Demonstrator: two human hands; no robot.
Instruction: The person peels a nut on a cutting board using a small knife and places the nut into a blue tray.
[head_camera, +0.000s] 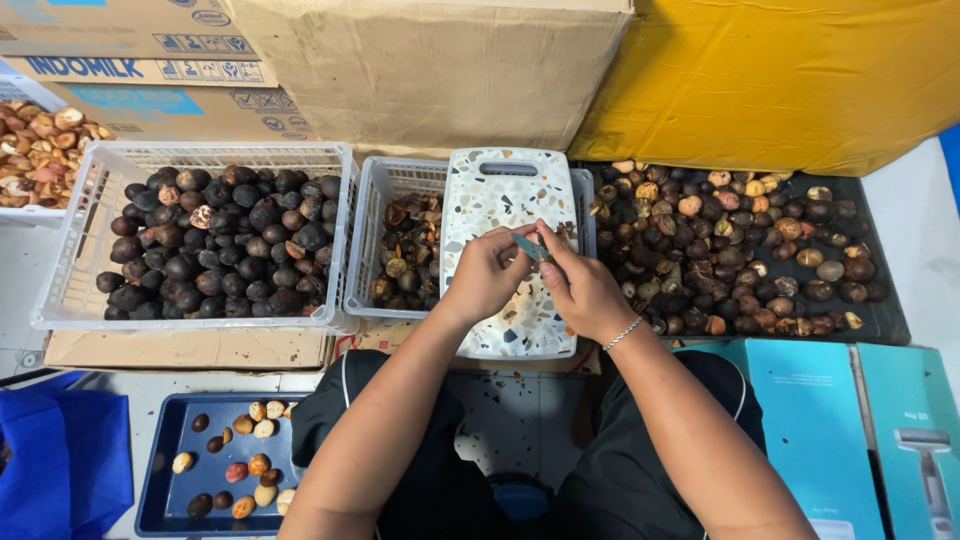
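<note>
White crate (80, 250) at left, full of dark round nuts (220, 250). Behind it, stacked cardboard boxes (430, 70). Far left edge: another white basket with tan shell pieces (40, 150). Right side: black tray (885, 320) covered with mixed brown and tan nuts (740, 250), yellow sheet (790, 80) behind it. Bottom left: blue tray (160, 470) with a few peeled and dark nuts, blue bag (60, 460) beside it. Bottom right: teal boxes (860, 420). Floor is pale tile (500, 410).

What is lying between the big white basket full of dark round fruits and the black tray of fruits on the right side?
In the head view, a smaller white basket of fruit pieces lies between them, with a speckled cutting board across it, under both hands.
</note>
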